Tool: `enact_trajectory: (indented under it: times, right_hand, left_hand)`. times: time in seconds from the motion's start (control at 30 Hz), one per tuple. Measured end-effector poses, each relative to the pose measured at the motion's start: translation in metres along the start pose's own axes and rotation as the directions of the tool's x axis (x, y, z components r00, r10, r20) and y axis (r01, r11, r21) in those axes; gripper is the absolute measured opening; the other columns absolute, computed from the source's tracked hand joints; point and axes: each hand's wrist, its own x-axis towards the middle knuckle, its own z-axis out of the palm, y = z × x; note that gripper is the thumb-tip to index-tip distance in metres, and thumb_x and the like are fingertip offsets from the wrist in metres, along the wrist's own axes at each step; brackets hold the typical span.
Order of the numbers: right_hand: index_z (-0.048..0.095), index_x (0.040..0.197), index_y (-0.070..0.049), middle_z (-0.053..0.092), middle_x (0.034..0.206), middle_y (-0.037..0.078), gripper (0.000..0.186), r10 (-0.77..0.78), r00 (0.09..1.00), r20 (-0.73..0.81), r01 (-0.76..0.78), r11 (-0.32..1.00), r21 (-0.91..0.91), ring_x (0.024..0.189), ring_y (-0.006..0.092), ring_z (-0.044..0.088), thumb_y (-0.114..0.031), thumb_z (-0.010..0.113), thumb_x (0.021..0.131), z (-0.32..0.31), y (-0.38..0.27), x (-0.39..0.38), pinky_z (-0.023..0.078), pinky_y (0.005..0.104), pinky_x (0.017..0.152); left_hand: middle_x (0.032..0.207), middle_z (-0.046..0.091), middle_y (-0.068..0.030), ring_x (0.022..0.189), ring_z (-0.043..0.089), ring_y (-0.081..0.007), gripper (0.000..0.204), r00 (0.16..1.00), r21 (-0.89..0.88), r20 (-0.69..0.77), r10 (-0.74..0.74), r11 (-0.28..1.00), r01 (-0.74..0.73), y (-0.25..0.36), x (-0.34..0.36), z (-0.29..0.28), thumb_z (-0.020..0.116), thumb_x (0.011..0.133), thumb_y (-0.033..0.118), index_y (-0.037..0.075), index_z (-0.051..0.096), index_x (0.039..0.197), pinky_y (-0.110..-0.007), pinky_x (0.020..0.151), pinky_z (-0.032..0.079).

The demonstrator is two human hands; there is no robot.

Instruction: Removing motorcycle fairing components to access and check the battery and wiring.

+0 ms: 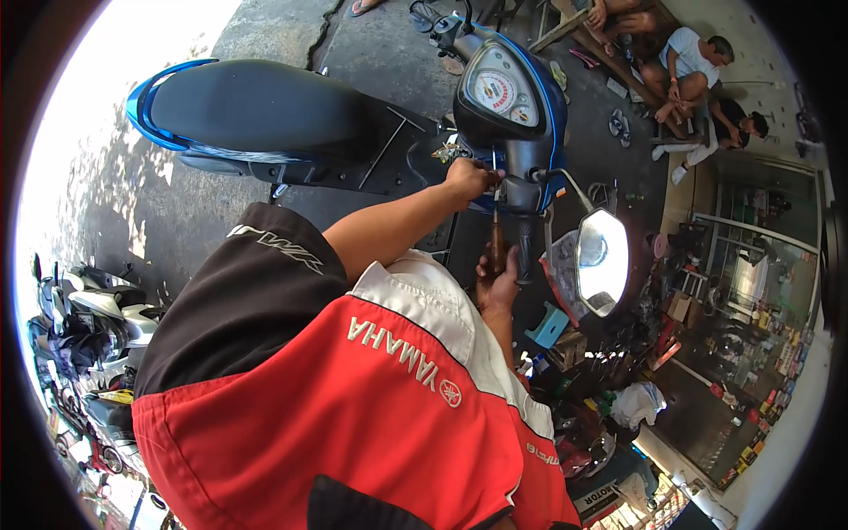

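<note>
A blue and black scooter [256, 104] stands in front of me, its round-dialled instrument cluster [500, 87] at the top centre. My right hand [500, 284] is closed around the brown handle of a screwdriver [497, 240], whose thin shaft points up toward the handlebar's underside. Against the handlebar cover, my left hand [470, 179] has its fingers pinched together close to that shaft. What lies between those fingertips is hidden. Beside the screwdriver handle is the black handlebar grip [525, 252]. Exposed wiring [449, 152] shows just left of my left hand.
A mirror [602, 263] on a stalk juts out at the right. Beyond it are a turquoise stool [548, 325] and a glass display case [751, 291]. Several people sit on a bench [609, 64] at the upper right. Parked motorcycles [97, 327] line the left.
</note>
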Motion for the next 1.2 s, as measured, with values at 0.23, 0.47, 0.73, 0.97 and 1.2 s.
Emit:
enact_trajectory:
  times: [0.23,0.47,0.73,0.97,1.2]
  right_hand:
    - [0.063,0.110,-0.007,0.066,0.090,0.008,0.033,-0.001,0.999,-0.036,0.000,1.000,-0.019,0.066,0.0138,0.056,-0.038,0.058,0.105,-0.005,0.006,-0.005,0.043,0.0286,0.054]
    - [0.063,0.117,-0.007,0.065,0.088,0.008,0.033,-0.120,0.992,-0.050,0.113,0.985,-0.130,0.066,0.0158,0.055,-0.036,0.052,0.107,-0.014,0.000,0.005,0.043,0.0300,0.056]
    - [0.050,0.138,0.003,0.065,0.124,0.016,0.050,-0.543,0.719,0.433,0.578,0.122,-0.807,0.118,0.0270,0.064,-0.033,0.058,0.105,-0.016,0.014,0.028,0.050,0.0362,0.099]
    - [0.058,0.123,-0.010,0.062,0.087,0.006,0.034,-0.140,0.956,0.256,0.248,0.854,-0.457,0.064,0.0097,0.053,-0.038,0.061,0.103,-0.025,-0.003,0.048,0.041,0.0241,0.058]
    - [0.057,0.108,-0.016,0.055,0.073,0.002,0.021,0.259,0.914,0.311,-0.220,0.963,-0.155,0.050,0.0063,0.042,-0.036,0.060,0.104,-0.028,-0.010,0.034,0.031,0.0211,0.045]
  left_hand:
    - [0.085,0.077,-0.0086,0.077,0.071,-0.0141,0.033,0.998,0.066,0.062,-0.016,0.998,0.011,0.014,-0.013,-0.001,0.087,0.082,0.031,0.000,0.078,0.091,-0.032,0.072,0.055]
    - [0.089,0.076,-0.0096,0.080,0.069,-0.0154,0.030,0.994,0.083,0.108,0.025,0.996,-0.034,0.022,-0.021,-0.001,0.082,0.087,0.028,-0.001,0.077,0.094,-0.033,0.075,0.053]
    - [0.087,0.075,-0.0083,0.079,0.068,-0.0165,0.030,0.996,0.104,0.079,0.031,0.994,-0.039,0.021,-0.021,-0.002,0.080,0.087,0.026,-0.002,0.077,0.096,-0.033,0.076,0.053]
    - [0.113,0.072,-0.0173,0.100,0.072,-0.0281,0.031,0.984,-0.102,0.177,-0.004,0.995,0.022,-0.011,-0.035,-0.057,0.049,0.095,-0.003,-0.005,0.066,0.120,-0.037,0.091,0.058]
    - [0.100,0.073,-0.0159,0.092,0.075,-0.0267,0.028,0.998,-0.115,-0.042,-0.040,0.993,0.035,-0.035,-0.082,-0.092,0.067,0.100,0.022,-0.004,0.061,0.108,-0.035,0.083,0.062]
